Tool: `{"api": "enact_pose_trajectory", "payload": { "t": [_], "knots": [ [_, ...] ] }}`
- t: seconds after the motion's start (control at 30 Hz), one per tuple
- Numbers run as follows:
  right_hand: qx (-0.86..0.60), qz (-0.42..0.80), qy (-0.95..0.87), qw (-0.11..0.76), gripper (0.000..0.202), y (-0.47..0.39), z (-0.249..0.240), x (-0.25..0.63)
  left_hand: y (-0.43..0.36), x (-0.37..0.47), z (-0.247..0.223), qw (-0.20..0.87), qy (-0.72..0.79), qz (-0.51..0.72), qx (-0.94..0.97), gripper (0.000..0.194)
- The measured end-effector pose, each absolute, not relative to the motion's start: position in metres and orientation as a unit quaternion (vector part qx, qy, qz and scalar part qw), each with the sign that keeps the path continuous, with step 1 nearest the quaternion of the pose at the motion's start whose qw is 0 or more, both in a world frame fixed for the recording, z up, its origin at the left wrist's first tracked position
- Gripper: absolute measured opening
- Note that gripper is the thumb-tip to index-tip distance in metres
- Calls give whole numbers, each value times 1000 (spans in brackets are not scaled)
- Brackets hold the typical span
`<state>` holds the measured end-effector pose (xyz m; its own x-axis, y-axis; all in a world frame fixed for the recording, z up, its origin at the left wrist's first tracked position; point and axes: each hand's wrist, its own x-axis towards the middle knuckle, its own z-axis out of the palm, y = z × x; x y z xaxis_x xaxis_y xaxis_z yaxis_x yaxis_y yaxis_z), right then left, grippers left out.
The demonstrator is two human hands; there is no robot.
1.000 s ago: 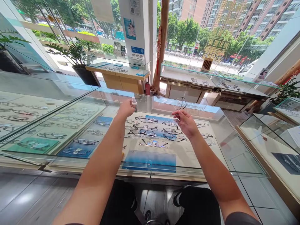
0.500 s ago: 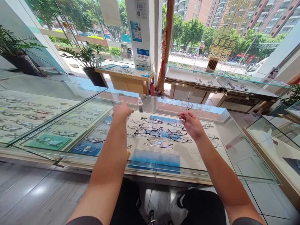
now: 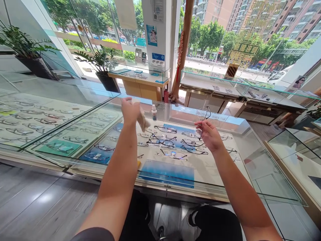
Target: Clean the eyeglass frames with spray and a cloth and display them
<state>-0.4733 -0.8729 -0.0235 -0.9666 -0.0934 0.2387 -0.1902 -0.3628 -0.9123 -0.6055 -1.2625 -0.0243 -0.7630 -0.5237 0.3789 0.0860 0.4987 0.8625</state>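
My left hand [image 3: 130, 110] is closed on a pale beige cloth [image 3: 142, 119], which hangs down from it above the glass counter. Just right of the cloth, a small white spray bottle [image 3: 153, 113] stands upright on the glass. In my right hand [image 3: 210, 134] is a pair of thin dark-framed eyeglasses [image 3: 208, 113], pinched by the fingertips and raised over the counter. Part of that frame is hidden by the fingers. Below both hands, several pairs of eyeglasses [image 3: 160, 143] lie inside the glass display counter [image 3: 210, 167].
More eyeglasses [image 3: 51, 120] fill the counter section at left. A blue mat [image 3: 167, 172] lies in the near part of the case. Across the walkway are two further showcases [image 3: 140, 87], a wooden post [image 3: 184, 50] and potted plants [image 3: 101, 65]. A glass case [image 3: 296, 150] borders the right.
My left hand has lifted off the counter area with the cloth now showing in it. The right hand still holds the eyeglasses, slightly turned. The view has shifted a little left.
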Motion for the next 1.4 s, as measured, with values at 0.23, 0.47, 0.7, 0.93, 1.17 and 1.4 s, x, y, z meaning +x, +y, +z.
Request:
{"api": "enact_pose_trajectory", "payload": {
  "t": [0.23, 0.47, 0.7, 0.93, 1.17, 1.4],
  "knots": [
    [128, 822, -554, 38, 37, -872, -20, -474, -1208, -563, 29, 244, -610, -753, -38, 40],
    [126, 823, -552, 49, 42, -872, -18, -474, -1141, -524, 34, 52, -600, -787, -132, 38],
    [144, 824, -547, 43, 41, -872, -19, -475, -1108, -521, 15, -63, -570, -812, -106, 36],
    [161, 811, -562, 33, 39, -874, -19, -473, -1108, -524, 8, -95, -565, -811, -122, 33],
    [174, 833, -525, 14, 39, -878, -16, -469, -1097, -520, 3, -121, -525, -831, -136, 33],
    [218, 840, -497, -1, 34, -879, -12, -460, -1081, -508, -2, -119, -489, -850, -157, 47]
  ]
}}
